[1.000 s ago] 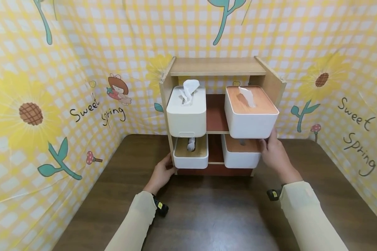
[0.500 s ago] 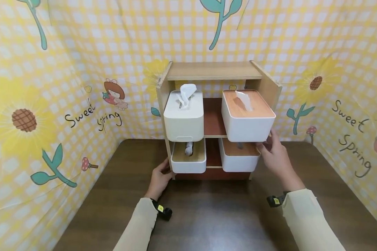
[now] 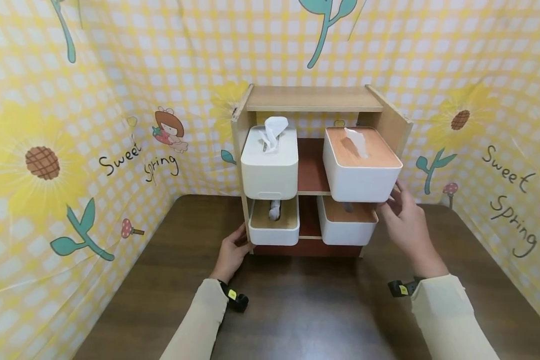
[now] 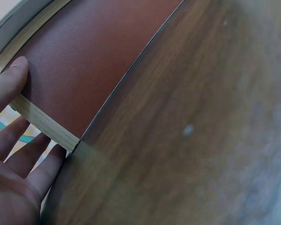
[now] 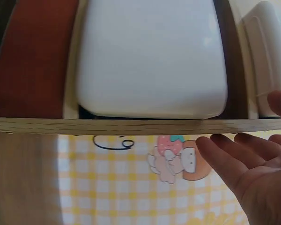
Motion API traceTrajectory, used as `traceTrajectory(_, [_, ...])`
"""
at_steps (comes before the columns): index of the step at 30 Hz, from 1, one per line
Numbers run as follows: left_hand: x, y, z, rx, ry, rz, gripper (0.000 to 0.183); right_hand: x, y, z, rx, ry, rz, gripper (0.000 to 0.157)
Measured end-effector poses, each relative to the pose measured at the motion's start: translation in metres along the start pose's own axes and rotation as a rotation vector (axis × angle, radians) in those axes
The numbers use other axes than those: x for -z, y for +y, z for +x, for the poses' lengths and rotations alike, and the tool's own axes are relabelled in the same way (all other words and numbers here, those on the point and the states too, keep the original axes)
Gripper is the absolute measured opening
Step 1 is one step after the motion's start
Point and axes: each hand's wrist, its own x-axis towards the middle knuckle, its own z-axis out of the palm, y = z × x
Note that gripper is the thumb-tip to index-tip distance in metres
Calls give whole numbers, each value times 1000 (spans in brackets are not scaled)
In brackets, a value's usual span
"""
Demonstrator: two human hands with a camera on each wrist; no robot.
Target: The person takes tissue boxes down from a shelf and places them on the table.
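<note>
A small wooden shelf unit (image 3: 315, 98) stands on the table, with two tissue boxes on each of two levels. My left hand (image 3: 229, 254) grips its lower left side panel, thumb inside and fingers outside, as the left wrist view shows. My right hand (image 3: 409, 232) is at the right side panel (image 5: 145, 126), its fingers extended along the outside and its thumb in front. Close above it is the upper right tissue box (image 3: 364, 183), with a wood-look lid. The lower right tissue box (image 3: 347, 232) lies to its left. Whether the right fingertips touch the panel is hard to tell.
The cream tissue box (image 3: 270, 181) sits at the upper left, above a shallow white tissue box (image 3: 274, 237). All the boxes stick out past the shelf fronts. A brown wooden table (image 3: 306, 310) lies under the unit, and a yellow checked cloth (image 3: 198, 55) hangs behind and at both sides.
The head view has shifted slightly. My right hand has moved a little to the right, away from the lower right tissue box. My left hand keeps its hold on the shelf unit.
</note>
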Motion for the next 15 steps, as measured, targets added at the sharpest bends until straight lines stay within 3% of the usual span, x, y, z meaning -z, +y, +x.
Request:
traceTrajectory(8, [-1,1,2,-4,0,34,65,8,-14,-4,111,161,-70,58])
traceTrajectory(15, [0,-26,11,6,30,42,64,10,-32,-10,227,281,-30,61])
